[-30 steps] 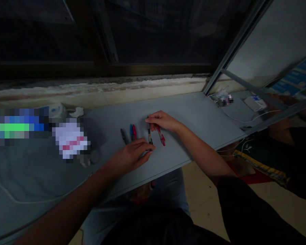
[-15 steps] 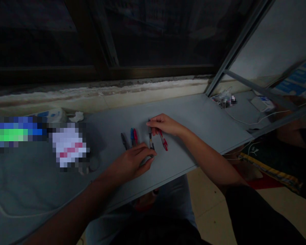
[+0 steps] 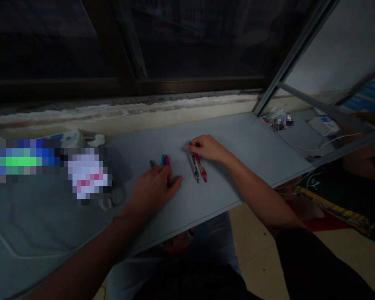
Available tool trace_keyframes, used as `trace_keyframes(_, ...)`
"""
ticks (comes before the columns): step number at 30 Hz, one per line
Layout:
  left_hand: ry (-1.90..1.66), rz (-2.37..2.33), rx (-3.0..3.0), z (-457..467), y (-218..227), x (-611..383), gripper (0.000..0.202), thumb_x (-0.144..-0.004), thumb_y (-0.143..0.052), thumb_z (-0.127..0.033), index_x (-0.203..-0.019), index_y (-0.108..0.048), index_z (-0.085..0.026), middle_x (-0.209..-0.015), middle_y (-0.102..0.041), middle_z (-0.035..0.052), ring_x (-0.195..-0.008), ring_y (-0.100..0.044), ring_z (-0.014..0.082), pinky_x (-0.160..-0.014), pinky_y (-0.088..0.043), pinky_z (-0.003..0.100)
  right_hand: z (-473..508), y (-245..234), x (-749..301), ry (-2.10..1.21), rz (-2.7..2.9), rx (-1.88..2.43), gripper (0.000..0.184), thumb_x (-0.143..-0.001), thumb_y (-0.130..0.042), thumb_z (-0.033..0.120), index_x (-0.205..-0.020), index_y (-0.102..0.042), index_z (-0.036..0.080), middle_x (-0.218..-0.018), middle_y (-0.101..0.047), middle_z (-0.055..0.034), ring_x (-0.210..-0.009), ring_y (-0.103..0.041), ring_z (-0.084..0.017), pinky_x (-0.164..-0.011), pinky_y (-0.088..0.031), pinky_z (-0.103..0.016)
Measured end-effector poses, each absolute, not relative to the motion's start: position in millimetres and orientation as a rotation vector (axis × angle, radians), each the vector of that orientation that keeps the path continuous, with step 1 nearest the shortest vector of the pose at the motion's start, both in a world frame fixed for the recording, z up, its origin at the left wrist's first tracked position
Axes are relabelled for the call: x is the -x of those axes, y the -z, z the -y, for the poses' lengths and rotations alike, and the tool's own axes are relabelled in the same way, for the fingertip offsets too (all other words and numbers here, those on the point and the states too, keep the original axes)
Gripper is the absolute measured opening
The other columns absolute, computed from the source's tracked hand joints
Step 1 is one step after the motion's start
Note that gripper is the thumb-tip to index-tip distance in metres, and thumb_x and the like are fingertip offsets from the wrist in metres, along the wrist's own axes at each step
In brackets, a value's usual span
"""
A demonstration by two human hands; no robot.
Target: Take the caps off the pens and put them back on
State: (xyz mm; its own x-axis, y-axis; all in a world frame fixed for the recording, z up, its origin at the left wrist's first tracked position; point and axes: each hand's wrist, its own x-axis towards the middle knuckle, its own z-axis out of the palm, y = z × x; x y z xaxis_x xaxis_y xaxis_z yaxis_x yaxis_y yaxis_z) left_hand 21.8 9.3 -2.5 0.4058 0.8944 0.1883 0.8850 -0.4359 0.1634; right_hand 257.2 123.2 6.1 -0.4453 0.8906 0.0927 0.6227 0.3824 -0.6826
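My right hand (image 3: 208, 148) pinches the upper end of a black-and-clear pen (image 3: 194, 168) between thumb and fingers. Right beside that pen, nearly parallel, lies a red pen (image 3: 203, 171), its top end partly under the same hand. My left hand (image 3: 153, 183) is over the desk to the left, its thumb stretched away from the bent fingers, with nothing visible between them. Just beyond its knuckles show the ends of a dark pen (image 3: 152, 163), a blue pen (image 3: 163, 159) and a red-ended pen (image 3: 166, 160). The hand hides the rest of these.
The grey desk (image 3: 237, 137) runs along a window ledge (image 3: 181, 106). At left stand blurred-out packages (image 3: 87, 173), a crumpled tissue (image 3: 96, 140) and a white cable (image 3: 28, 256). A metal frame (image 3: 300, 98) rises on the right, with another person's arm (image 3: 356, 146) beyond it.
My left hand has let go of the black pen's lower end and moved left over the other pens. My right hand has shifted the black pen right, close beside the red one.
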Motion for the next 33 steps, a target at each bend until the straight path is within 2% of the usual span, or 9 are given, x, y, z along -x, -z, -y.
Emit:
trace_keyframes(4, -0.236, -1.799, -2.516, -12, 0, -22, 0.033, -0.098, -0.058, -0.050, -0.083, -0.060, -0.021, -0.086, -0.072, 0.0087, -0.082, -0.071, 0.0277, -0.070, -0.051, 0.035, -124, -6, -259, -0.620, 2.283, 1.406, 0.042, -0.097, -0.062, 0.041, -0.064, -0.056, 0.016, -0.058, -0.051, 0.0017, -0.057, -0.043, -0.010, -0.061, -0.026, -0.029)
trace_keyframes(10, -0.422, -1.788, -2.407, -13, 3, -17, 0.031, -0.095, -0.057, -0.039, -0.070, -0.060, -0.022, -0.068, -0.069, 0.0059, -0.059, -0.065, 0.0226, -0.055, -0.043, 0.030, -116, -12, -253, -0.669, 2.327, 1.258, 0.046, -0.100, -0.059, 0.044, -0.063, -0.052, 0.018, -0.055, -0.046, 0.0039, -0.055, -0.040, -0.009, -0.061, -0.027, -0.028)
trace_keyframes(13, -0.505, -1.758, -2.375, -13, 1, -16, 0.027, -0.098, -0.054, -0.038, -0.078, -0.061, -0.022, -0.067, -0.068, 0.0031, -0.057, -0.065, 0.0198, -0.054, -0.042, 0.028, -108, -14, -247, -0.797, 2.316, 1.140, 0.053, -0.100, -0.057, 0.053, -0.060, -0.049, 0.018, -0.052, -0.039, 0.0055, -0.053, -0.036, -0.009, -0.059, -0.026, -0.027)
trace_keyframes(17, -0.652, -1.443, -2.339, -10, -4, -18, 0.022, -0.105, -0.045, -0.038, -0.097, -0.058, -0.022, -0.072, -0.068, -0.0018, -0.059, -0.067, 0.0153, -0.059, -0.048, 0.025, -97, -16, -239, -1.176, 2.191, 0.989, 0.064, -0.095, -0.052, 0.073, -0.062, -0.050, 0.019, -0.052, -0.045, 0.0045, -0.050, -0.039, -0.008, -0.054, -0.029, -0.025)
trace_keyframes(20, -0.746, -1.205, -2.299, -8, -3, -22, 0.022, -0.108, -0.039, -0.035, -0.102, -0.056, -0.022, -0.077, -0.068, -0.0016, -0.062, -0.068, 0.0152, -0.064, -0.052, 0.026, -93, -20, -236, -1.354, 2.146, 0.837, 0.069, -0.093, -0.049, 0.079, -0.058, -0.047, 0.020, -0.050, -0.044, 0.0046, -0.047, -0.036, -0.008, -0.052, -0.030, -0.025)
trace_keyframes(25, -0.753, -1.210, -2.322, -9, 2, -21, 0.026, -0.110, -0.037, -0.035, -0.112, -0.058, -0.021, -0.094, -0.072, 0.0038, -0.077, -0.072, 0.0189, -0.078, -0.058, 0.033, -91, -25, -237, -1.420, 2.083, 0.832, 0.065, -0.092, -0.059, 0.073, -0.057, -0.042, 0.021, -0.049, -0.032, 0.0079, -0.047, -0.027, -0.007, -0.048, -0.022, -0.026)
trace_keyframes(28, -0.779, -1.259, -2.356, -11, 5, -18, 0.027, -0.107, -0.047, -0.042, -0.119, -0.059, -0.020, -0.102, -0.073, 0.0067, -0.086, -0.073, 0.0224, -0.083, -0.058, 0.037, -90, -24, -236, -1.447, 1.988, 0.861, 0.066, -0.098, -0.052, 0.068, -0.053, -0.041, 0.021, -0.046, -0.036, 0.0065, -0.045, -0.028, -0.007, -0.049, -0.025, -0.027)
trace_keyframes(30, -0.805, -1.290, -2.379, -13, 6, -17, 0.028, -0.106, -0.048, -0.042, -0.118, -0.061, -0.021, -0.105, -0.074, 0.0083, -0.092, -0.073, 0.0240, -0.088, -0.058, 0.039, -90, -21, -235, -1.486, 1.944, 0.847, 0.067, -0.100, -0.050, 0.066, -0.051, -0.038, 0.022, -0.044, -0.036, 0.0064, -0.044, -0.028, -0.007, -0.049, -0.026, -0.027)
trace_keyframes(33, -0.805, -1.309, -2.376, -14, 7, -16, 0.031, -0.109, -0.038, -0.038, -0.109, -0.065, -0.021, -0.103, -0.076, 0.0094, -0.096, -0.073, 0.0248, -0.092, -0.057, 0.040, -90, -20, -234, -1.568, 1.893, 0.809, 0.064, -0.098, -0.055, 0.060, -0.051, -0.032, 0.023, -0.044, -0.029, 0.0082, -0.042, -0.026, -0.007, -0.048, -0.024, -0.027)
